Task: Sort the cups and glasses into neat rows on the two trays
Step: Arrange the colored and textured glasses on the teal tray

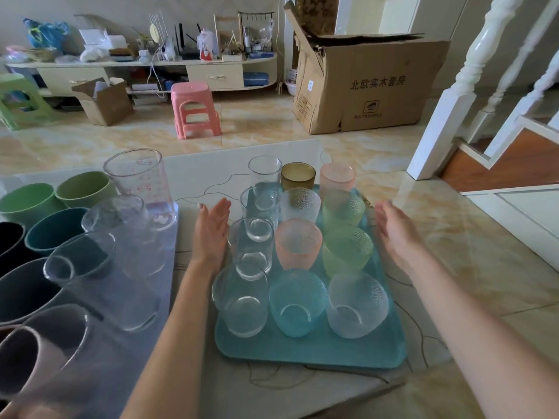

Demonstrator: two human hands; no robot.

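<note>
Left hand: the left hand point(211, 231) is hovering with fingers straight and together, palm turned inward, gripping nothing, just beside the teal tray's 9 o'clock edge.
Right hand: the right hand point(396, 234) is mirroring it at the 3 o'clock edge, fingers straight and relaxed, holding nothing; contact with the tray cannot be told.
Teal tray: the teal tray point(302, 349) is lying flat on the table, carrying three rows running toward 12 o'clock.
Left row: clear smooth tumblers point(254, 246), straight-walled, are standing upright.
Middle row: a blue dimpled glass point(298, 302) is sitting nearest, then a pink dimpled glass point(298, 243), a clear one, and an amber ribbed glass point(298, 176) at 12 o'clock.
Right row: a clear dimpled glass point(357, 303) is sitting nearest, two green dimpled glasses point(346, 247) behind it, a pink one farthest.
Grey tray: at 9 o'clock the grey tray point(163, 267) is holding tall clear glasses, one being a printed measuring cup point(140, 189), and matte coloured cups point(56, 228) along its far side.
Open room: a bare strip of marble-patterned table point(205, 179) is lying between the trays and beyond them at 12 o'clock.
</note>
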